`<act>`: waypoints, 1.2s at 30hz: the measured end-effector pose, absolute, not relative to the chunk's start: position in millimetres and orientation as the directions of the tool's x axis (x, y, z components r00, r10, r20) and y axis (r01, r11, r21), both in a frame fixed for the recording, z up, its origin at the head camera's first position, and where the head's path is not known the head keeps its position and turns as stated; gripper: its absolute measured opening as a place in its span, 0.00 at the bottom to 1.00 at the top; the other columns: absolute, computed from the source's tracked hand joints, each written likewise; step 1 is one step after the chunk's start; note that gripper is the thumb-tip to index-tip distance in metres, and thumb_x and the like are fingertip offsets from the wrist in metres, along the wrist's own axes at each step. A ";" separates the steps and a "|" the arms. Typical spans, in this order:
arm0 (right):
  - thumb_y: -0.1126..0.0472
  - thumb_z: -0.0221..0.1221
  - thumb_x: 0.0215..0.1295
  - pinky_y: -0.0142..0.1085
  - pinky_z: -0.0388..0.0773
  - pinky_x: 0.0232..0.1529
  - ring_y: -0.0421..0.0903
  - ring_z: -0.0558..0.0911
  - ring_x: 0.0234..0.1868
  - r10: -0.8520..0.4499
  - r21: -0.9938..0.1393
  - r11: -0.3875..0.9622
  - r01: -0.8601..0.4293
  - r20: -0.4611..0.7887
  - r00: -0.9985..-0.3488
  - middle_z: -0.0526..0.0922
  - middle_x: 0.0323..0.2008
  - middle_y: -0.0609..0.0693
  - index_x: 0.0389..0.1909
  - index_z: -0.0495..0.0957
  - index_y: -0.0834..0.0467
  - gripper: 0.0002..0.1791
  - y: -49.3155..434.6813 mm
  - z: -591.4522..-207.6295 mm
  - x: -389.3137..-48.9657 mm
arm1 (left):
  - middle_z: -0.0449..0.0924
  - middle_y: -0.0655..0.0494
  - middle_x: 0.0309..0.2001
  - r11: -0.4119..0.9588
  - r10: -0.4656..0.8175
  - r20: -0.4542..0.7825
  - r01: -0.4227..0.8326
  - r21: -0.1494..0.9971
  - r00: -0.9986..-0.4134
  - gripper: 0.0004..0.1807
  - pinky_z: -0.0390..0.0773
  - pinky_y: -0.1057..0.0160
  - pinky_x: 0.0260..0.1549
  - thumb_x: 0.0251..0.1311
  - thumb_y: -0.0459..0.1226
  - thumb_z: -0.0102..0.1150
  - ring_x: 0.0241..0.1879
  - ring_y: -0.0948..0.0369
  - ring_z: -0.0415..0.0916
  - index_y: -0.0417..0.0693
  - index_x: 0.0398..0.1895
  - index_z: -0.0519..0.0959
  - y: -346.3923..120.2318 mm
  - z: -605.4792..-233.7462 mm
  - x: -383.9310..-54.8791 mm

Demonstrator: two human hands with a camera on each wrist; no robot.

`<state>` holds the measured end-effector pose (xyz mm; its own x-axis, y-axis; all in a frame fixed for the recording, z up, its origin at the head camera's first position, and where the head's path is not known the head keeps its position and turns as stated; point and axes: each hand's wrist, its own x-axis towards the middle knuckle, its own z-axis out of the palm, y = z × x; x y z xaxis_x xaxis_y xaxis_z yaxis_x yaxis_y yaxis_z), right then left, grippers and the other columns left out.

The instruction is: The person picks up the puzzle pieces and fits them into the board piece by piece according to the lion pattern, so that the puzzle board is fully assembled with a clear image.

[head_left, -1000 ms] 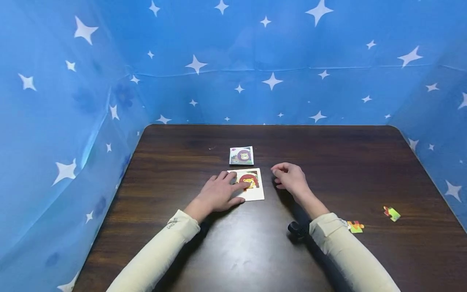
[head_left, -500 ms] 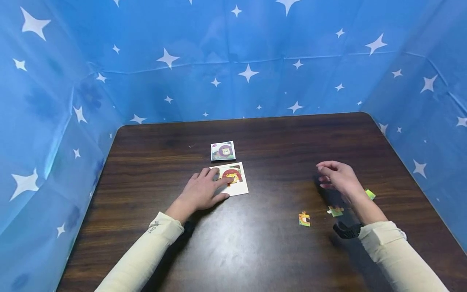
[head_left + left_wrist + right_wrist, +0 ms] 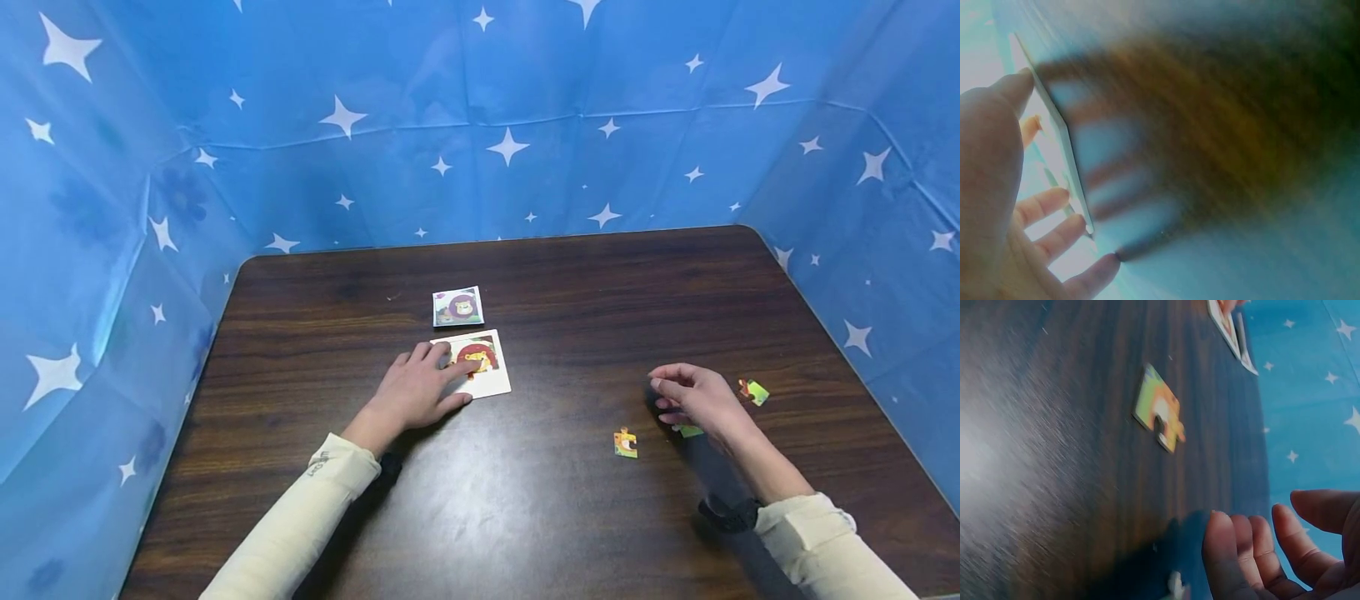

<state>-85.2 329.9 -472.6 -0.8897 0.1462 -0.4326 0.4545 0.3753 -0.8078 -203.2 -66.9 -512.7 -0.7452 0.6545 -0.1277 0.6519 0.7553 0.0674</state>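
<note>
L hand (image 3: 412, 392), fingers spread, rests on flat white rectangular puzzle board w/ red-maned lion pic (image 3: 495, 387); no grip round it. R hand (image 3: 701, 400), loosely curled, thumb & index apart, nothing held, is just above part-hidden green jigsaw pc (image 3: 688, 431). Orange-yellow jigsaw pc (image 3: 626, 447) at its 8 o'clock, red-green jigsaw pc (image 3: 757, 392) at 3. Pcs prob. light, stiff card; pinch opp. edges, avoid bendable knobs.
</note>
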 end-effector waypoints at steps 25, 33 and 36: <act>0.64 0.64 0.67 0.38 0.86 0.32 0.45 0.85 0.36 0.125 -0.721 0.590 0.363 -0.362 -0.924 0.82 0.45 0.61 0.55 0.77 0.66 0.18 280.5 -491.1 -58.2 | 0.63 0.48 0.72 0.768 0.638 -0.155 0.638 0.050 -0.755 0.32 0.71 0.39 0.61 0.71 0.64 0.45 0.69 0.46 0.63 0.74 0.76 0.63 -72.7 -513.1 -201.9; 0.61 0.72 0.56 0.49 0.78 0.42 0.49 0.83 0.39 0.081 -0.533 0.826 0.184 -0.211 -0.974 0.85 0.41 0.56 0.51 0.81 0.62 0.21 262.5 -494.2 -59.0 | 0.64 0.48 0.72 0.766 0.641 -0.144 0.640 0.055 -0.754 0.32 0.72 0.40 0.60 0.71 0.64 0.48 0.68 0.46 0.64 0.76 0.76 0.63 -74.8 -510.8 -200.8; 0.63 0.73 0.53 0.50 0.77 0.43 0.50 0.82 0.39 0.055 -0.493 0.859 0.138 -0.178 -0.982 0.85 0.39 0.55 0.50 0.81 0.62 0.22 258.7 -494.7 -55.7 | 0.64 0.49 0.72 0.757 0.651 -0.146 0.650 0.066 -0.744 0.32 0.72 0.41 0.60 0.71 0.64 0.48 0.68 0.47 0.64 0.78 0.76 0.61 -71.1 -511.6 -201.7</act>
